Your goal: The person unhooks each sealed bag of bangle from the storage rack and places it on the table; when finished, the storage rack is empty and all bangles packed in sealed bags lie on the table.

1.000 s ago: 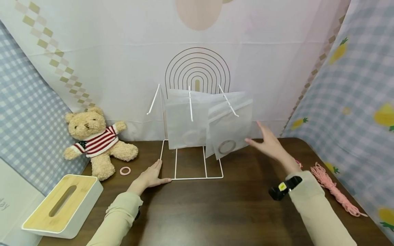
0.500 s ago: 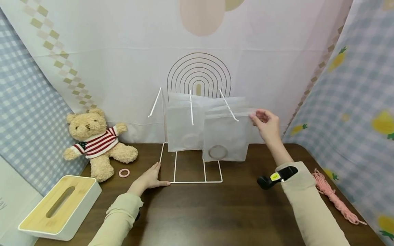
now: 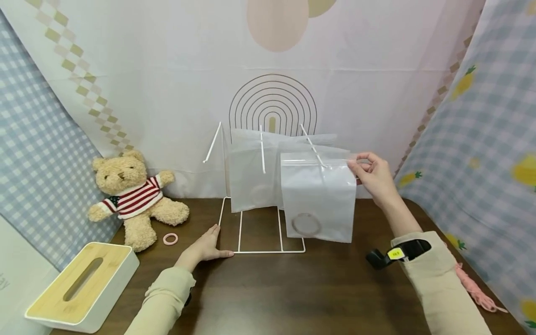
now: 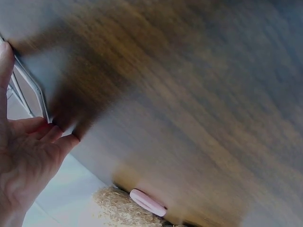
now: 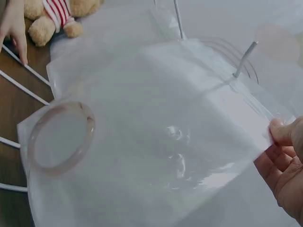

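Observation:
A white wire display rack (image 3: 268, 252) stands on the table with three prongs slanting up. My left hand (image 3: 204, 246) rests at its front left corner, thumb and fingers extended along the base wire. My right hand (image 3: 374, 177) pinches the upper right corner of a frosted zip bag (image 3: 322, 195) at the tip of the right prong (image 5: 246, 57). A round bangle (image 5: 81, 151) shows through the bag's lower part. Behind it on the same prong hang more frosted bags. Another frosted bag (image 3: 251, 172) hangs at the middle prong.
At the left sits a teddy bear (image 3: 121, 174) in a striped sweater, with a pink ring (image 3: 170, 239) beside it. A tissue box (image 3: 85, 284) with a wooden lid stands nearer. Pink cord (image 3: 477, 291) lies at the right, partly behind the sleeve. Curtains enclose the table.
My right hand has come from beside the bags to pinch the front one's top corner. That bag has moved forward along the right prong to its tip. My left hand stays at the rack.

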### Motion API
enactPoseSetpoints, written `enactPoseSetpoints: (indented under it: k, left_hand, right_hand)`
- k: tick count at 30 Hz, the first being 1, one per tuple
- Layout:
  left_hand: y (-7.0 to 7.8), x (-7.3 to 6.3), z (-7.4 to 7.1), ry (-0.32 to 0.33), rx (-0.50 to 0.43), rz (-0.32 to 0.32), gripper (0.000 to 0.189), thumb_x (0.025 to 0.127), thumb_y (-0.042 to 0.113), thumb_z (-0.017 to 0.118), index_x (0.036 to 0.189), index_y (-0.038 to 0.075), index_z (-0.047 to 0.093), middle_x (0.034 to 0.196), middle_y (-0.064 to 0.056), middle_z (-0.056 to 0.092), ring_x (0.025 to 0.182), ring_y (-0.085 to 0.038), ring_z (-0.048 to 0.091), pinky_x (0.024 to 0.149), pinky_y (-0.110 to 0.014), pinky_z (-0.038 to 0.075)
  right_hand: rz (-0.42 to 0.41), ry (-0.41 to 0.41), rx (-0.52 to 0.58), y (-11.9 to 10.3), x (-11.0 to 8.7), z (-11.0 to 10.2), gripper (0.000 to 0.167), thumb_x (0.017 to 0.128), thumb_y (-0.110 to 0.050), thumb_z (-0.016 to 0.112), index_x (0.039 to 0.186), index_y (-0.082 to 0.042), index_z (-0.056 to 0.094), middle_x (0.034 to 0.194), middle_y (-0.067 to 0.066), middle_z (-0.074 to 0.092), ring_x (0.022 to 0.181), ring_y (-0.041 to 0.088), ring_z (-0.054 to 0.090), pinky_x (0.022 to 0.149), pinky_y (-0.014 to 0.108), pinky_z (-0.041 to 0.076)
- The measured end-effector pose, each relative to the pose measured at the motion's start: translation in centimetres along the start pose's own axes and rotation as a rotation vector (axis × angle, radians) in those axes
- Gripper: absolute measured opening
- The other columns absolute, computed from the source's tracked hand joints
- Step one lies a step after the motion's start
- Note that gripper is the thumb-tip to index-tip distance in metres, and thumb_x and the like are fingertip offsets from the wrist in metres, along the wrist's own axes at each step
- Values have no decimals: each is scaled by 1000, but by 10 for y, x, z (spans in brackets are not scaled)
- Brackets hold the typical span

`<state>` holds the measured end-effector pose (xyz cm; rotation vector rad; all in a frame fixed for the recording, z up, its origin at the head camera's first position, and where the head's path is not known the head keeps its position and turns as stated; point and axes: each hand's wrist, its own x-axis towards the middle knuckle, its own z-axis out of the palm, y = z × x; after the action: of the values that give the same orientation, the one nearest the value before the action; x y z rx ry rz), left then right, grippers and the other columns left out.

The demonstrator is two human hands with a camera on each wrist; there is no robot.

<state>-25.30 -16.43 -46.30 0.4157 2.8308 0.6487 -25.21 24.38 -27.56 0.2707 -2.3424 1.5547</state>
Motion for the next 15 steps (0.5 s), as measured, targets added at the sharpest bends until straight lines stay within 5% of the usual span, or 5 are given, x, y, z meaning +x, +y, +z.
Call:
enactPoseSetpoints:
  k: [8,15]
  left_hand:
    - [0,-2,1,7,-23,6,101,72,42,74,137,-16,23,143,-35,22,133,-45,26,108,-51,27]
    - [2,-5,0,12,-40,14,102,71,41,75,136,-17,24,142,-36,23,132,-47,26,107,-53,27]
  right_hand:
    - [45,-72,71,-4,-8,-7,9,90,-22,56,93,-17,49,58,-17,58,51,3,46,55,18,48]
    - [108,-98,134,-7,-15,-11,13,90,-23,57,94,-14,49,64,-18,64,56,0,55,56,17,49]
